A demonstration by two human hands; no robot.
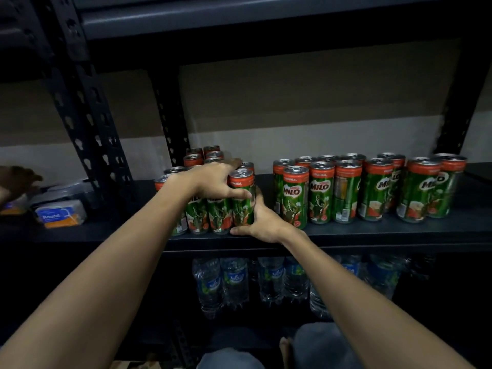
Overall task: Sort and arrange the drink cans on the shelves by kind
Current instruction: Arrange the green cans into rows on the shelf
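Gripping Milo can [242,201]: left hand [213,181] fingers over top, right hand [262,222] fingers round base.

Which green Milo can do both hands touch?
The front right can of the left cluster: left hand over it, right hand at its base.
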